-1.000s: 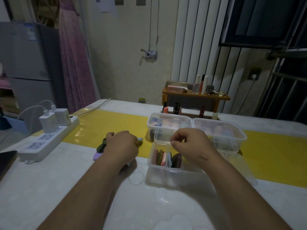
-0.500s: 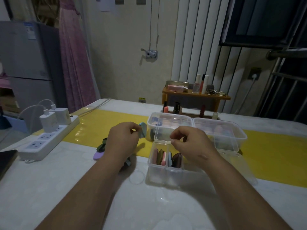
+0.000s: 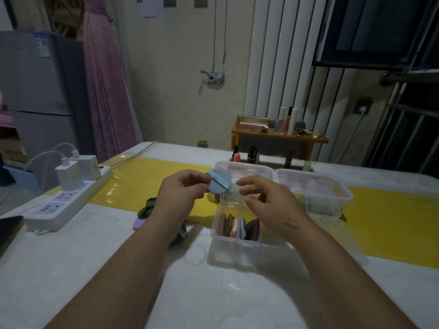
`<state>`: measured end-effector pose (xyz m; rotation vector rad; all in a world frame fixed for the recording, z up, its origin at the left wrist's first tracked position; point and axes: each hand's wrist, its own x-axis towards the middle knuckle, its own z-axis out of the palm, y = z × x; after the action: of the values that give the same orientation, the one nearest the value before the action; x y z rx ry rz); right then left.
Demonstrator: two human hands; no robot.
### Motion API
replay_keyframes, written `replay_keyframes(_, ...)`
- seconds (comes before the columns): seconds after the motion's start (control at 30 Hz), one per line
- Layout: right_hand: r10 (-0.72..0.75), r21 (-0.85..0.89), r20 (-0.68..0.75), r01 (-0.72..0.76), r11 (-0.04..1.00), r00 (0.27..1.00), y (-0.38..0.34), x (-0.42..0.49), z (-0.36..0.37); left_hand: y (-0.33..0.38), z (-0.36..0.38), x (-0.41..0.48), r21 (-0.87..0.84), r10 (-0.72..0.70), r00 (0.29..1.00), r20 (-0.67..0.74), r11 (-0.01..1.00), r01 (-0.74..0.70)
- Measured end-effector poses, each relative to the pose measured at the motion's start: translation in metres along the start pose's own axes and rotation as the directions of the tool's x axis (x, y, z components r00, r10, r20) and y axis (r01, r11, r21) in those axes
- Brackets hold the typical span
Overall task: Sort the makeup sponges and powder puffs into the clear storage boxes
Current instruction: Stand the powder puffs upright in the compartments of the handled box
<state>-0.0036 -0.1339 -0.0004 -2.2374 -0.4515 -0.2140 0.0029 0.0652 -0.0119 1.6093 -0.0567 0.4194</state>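
My left hand [image 3: 181,193] pinches a light blue powder puff [image 3: 219,184] with a ribbon band, held up above the table. Close beside it on the right, my right hand [image 3: 268,200] hovers with fingers loosely curled and holds nothing. Below the hands stands a clear divided storage box [image 3: 235,248] with several puffs standing on edge in pink, olive, blue and brown. Behind it are two larger clear boxes [image 3: 313,184] holding pale sponges. A small pile of loose puffs [image 3: 145,212], dark green and purple, lies on the table under my left wrist, partly hidden.
A white power strip [image 3: 64,198] with two chargers lies at the left. A dark phone edge [image 3: 9,231] shows at the far left. Lipsticks and a small wooden shelf [image 3: 280,138] with bottles stand behind the boxes. A yellow runner [image 3: 392,214] crosses the white table.
My left hand has lifted the blue puff off the table pile and raised it toward my right hand. My right hand's fingers have opened from a pinch and risen slightly.
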Motion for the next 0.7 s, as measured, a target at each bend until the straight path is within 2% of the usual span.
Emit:
replay_keyframes(0.17, -0.052, 0.029, 0.011, 0.051, 0.998, 0.999, -0.0027, -0.0015, -0.0009, -0.0028, 0.0015, 0.0004, -0.030, 0.011, 0.995, 0.100, 1.000, -0.008)
replay_keyframes(0.3, -0.075, 0.011, -0.078, 0.076, 0.997, 0.994, -0.0028, -0.0018, -0.0019, -0.0026, 0.0011, -0.0019, -0.059, 0.004, 0.977, 0.213, 0.998, 0.009)
replay_keyframes(0.4, -0.099, 0.068, -0.173, 0.113, 0.991, 0.980, -0.0043, -0.0022, -0.0059, -0.0008, 0.0001, -0.0022, -0.083, -0.005, 0.964, 0.265, 0.996, 0.028)
replay_keyframes(0.5, -0.085, 0.072, -0.214, 0.103, 0.992, 0.973, -0.0070, -0.0028, -0.0079, -0.0020, -0.0020, -0.0009, -0.052, -0.012, 0.969, 0.245, 0.998, 0.025)
replay_keyframes(0.7, -0.036, -0.015, -0.186, 0.034, 0.999, 0.982, -0.0096, -0.0039, -0.0095, -0.0011, -0.0025, -0.0008, -0.017, -0.014, 0.980, 0.199, 1.000, 0.017)
